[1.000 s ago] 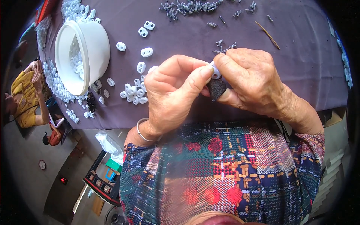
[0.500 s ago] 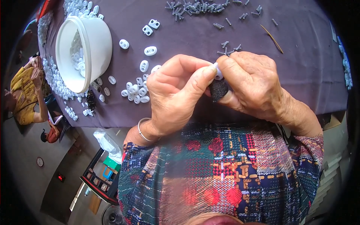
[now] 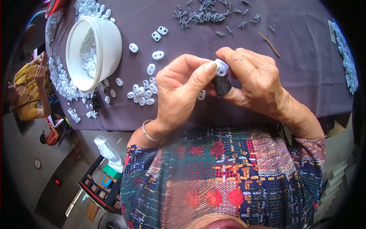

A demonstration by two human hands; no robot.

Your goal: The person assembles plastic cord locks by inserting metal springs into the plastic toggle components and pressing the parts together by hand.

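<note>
Between my hands is a white plastic cord lock point(image 3: 221, 68) with two holes facing up. My left hand point(image 3: 182, 82) pinches it between thumb and index finger. My right hand point(image 3: 259, 78) is curled against its other side, with the thumb below. A black, rough-looking cover point(image 3: 222, 86) is on that thumb. What lies inside the right-hand fingers is hidden. Just under my hands, another white piece point(image 3: 201, 95) partly shows. To the left lies a loose group of white two-hole cord locks point(image 3: 142, 92).
A white tub point(image 3: 110, 53) holding white pieces lies tilted at the left, with heaps of small white parts point(image 3: 63, 78) around it. Small metal springs point(image 3: 207, 13) are piled at the far side. A thin brown stick point(image 3: 270, 44) lies at the right. Another person point(image 3: 30, 89) sits at far left.
The cord lock now shows its two-hole face, where only an edge was visible. My right index finger has lifted off it somewhat. The whole view has shifted slightly.
</note>
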